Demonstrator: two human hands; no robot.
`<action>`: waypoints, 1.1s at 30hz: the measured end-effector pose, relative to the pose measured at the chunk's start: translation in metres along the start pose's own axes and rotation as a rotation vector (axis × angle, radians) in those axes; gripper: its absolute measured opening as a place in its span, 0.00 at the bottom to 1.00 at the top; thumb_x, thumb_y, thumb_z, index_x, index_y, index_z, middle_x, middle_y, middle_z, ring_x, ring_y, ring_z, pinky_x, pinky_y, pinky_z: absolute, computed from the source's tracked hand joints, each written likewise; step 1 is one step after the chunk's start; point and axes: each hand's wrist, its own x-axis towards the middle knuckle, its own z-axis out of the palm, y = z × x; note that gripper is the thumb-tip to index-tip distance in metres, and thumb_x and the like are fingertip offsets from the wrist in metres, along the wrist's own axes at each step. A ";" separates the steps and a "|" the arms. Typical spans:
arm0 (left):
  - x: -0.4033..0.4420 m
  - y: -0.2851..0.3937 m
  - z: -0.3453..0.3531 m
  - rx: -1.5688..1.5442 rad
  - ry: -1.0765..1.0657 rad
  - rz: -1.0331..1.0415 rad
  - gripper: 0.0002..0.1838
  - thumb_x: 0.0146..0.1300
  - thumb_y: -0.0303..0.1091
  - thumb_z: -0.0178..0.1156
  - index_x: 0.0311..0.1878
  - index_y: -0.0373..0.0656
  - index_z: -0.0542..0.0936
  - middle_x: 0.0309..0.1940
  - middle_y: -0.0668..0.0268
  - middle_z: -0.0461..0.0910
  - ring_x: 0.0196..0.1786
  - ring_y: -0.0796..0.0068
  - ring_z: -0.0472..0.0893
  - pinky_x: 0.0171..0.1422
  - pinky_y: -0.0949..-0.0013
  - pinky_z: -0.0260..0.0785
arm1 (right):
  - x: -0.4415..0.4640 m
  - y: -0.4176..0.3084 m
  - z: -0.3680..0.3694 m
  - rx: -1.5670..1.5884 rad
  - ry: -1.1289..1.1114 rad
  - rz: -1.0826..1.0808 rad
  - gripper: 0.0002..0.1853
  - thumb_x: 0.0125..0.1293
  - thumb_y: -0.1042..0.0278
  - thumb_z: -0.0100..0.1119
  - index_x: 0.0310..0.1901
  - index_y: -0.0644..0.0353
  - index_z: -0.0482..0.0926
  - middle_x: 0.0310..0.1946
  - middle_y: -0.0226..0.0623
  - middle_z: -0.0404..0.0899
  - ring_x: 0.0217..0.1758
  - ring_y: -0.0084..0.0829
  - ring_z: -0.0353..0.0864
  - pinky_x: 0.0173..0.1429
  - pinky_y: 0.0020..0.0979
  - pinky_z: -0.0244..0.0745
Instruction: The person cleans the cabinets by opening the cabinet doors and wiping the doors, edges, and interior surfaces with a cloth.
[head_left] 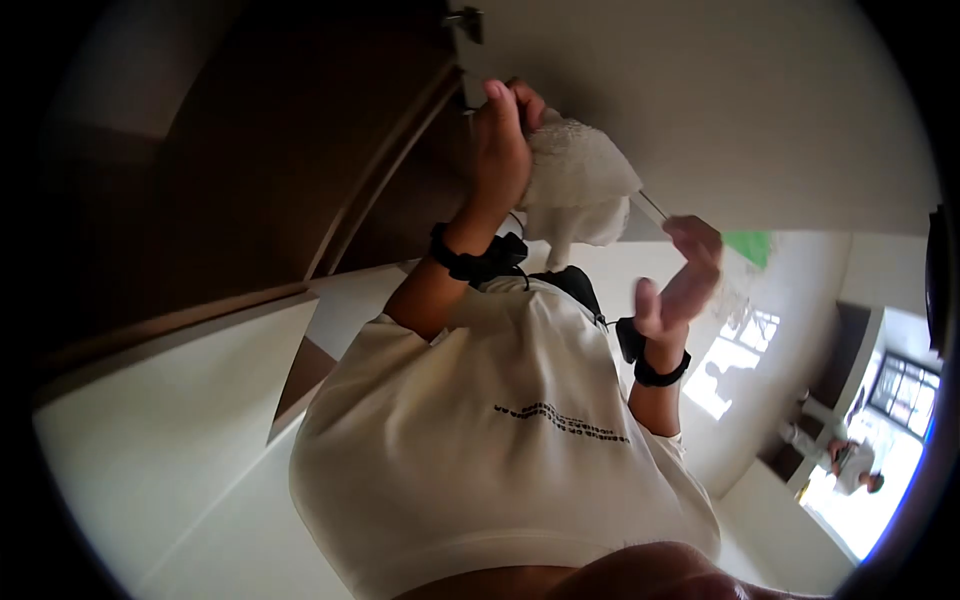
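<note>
My left hand is raised and closed on a crumpled white cloth, which hangs down beside a pale cabinet door. Below the door's lower edge is my right hand, a little blurred. Its thumb stands apart from its fingers. A thin pale strip runs from the cloth's edge to its fingertips; I cannot tell whether they touch it. Black bands with small devices are around both wrists.
A dark brown cabinet interior opens on the left, with a metal hinge at the door's edge. A white panel lies below it. Another person is by a bright window at the far right. A green patch shows under the door.
</note>
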 end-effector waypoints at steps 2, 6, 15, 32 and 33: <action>-0.004 0.010 -0.010 -0.011 0.089 0.000 0.33 0.81 0.57 0.28 0.28 0.42 0.67 0.25 0.71 0.64 0.31 0.77 0.63 0.40 0.70 0.57 | 0.010 0.006 0.040 0.095 -0.281 0.085 0.49 0.52 0.48 0.76 0.72 0.56 0.61 0.69 0.62 0.60 0.72 0.60 0.62 0.70 0.56 0.63; -0.033 0.006 -0.025 -0.195 0.195 0.191 0.22 0.82 0.48 0.37 0.37 0.41 0.68 0.32 0.70 0.67 0.35 0.80 0.64 0.46 0.73 0.59 | 0.021 0.004 0.100 0.516 -0.330 0.119 0.54 0.52 0.60 0.77 0.77 0.57 0.53 0.74 0.61 0.53 0.76 0.58 0.58 0.73 0.54 0.60; -0.083 0.075 -0.102 0.952 0.246 0.194 0.15 0.67 0.34 0.66 0.53 0.42 0.77 0.46 0.61 0.80 0.44 0.72 0.78 0.48 0.69 0.73 | 0.029 0.025 0.161 0.896 -0.481 0.496 0.36 0.64 0.77 0.65 0.71 0.65 0.59 0.64 0.45 0.67 0.65 0.34 0.70 0.70 0.35 0.66; -0.107 0.273 -0.287 1.845 1.323 0.987 0.32 0.76 0.42 0.50 0.76 0.36 0.56 0.75 0.45 0.57 0.77 0.46 0.59 0.76 0.46 0.61 | 0.015 0.076 0.254 0.458 -0.571 0.316 0.38 0.63 0.59 0.68 0.71 0.61 0.60 0.65 0.55 0.64 0.68 0.55 0.68 0.71 0.48 0.66; -0.099 0.268 -0.265 1.678 1.287 1.005 0.34 0.77 0.47 0.46 0.78 0.37 0.53 0.76 0.47 0.54 0.78 0.49 0.56 0.77 0.46 0.58 | 0.010 0.076 0.257 0.408 -0.596 0.247 0.38 0.63 0.59 0.68 0.71 0.59 0.61 0.65 0.55 0.65 0.67 0.55 0.68 0.71 0.49 0.66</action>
